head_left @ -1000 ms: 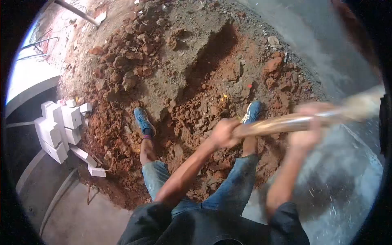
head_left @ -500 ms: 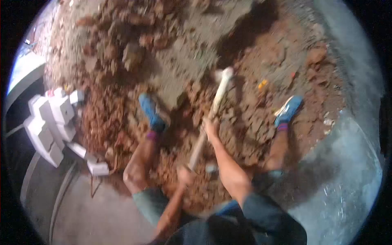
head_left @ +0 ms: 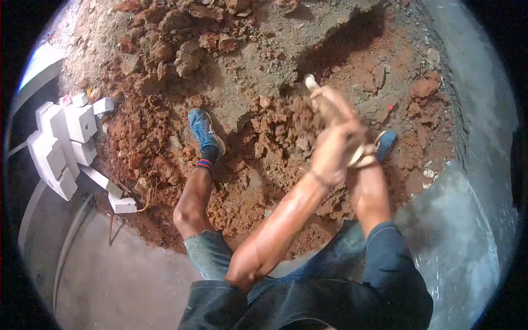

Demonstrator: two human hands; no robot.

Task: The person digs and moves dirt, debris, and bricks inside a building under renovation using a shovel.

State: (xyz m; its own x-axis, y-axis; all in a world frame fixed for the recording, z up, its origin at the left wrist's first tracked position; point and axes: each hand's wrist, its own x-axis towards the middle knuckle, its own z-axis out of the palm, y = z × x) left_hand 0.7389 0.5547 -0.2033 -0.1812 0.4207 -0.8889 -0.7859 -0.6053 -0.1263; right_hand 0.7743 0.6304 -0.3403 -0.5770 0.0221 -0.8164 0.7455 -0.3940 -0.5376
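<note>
My left hand (head_left: 336, 147) and my right hand (head_left: 333, 105) are closed around a long-handled tool (head_left: 311, 82) with a pale handle. Both hands are smeared by motion and sit close together, the left crossing in front of the right forearm. The tool's far end points up and left over the broken soil; its working head cannot be made out. Just left of that end, loose reddish soil (head_left: 297, 118) is blurred. My left shoe (head_left: 202, 127) stands on the soil, and my right shoe (head_left: 386, 144) is partly hidden behind the hands.
Clods and rubble (head_left: 181, 55) spread across the far side, beside a dark hollow (head_left: 352, 38). White blocks (head_left: 55, 148) are piled at the left. Smooth grey concrete (head_left: 456, 220) borders the soil on the right and near side. A small red piece (head_left: 390, 108) lies on the dirt.
Both hands have moved up and to the right with the tool, and the left has come much closer to the right. The handle now looks foreshortened and mostly covered.
</note>
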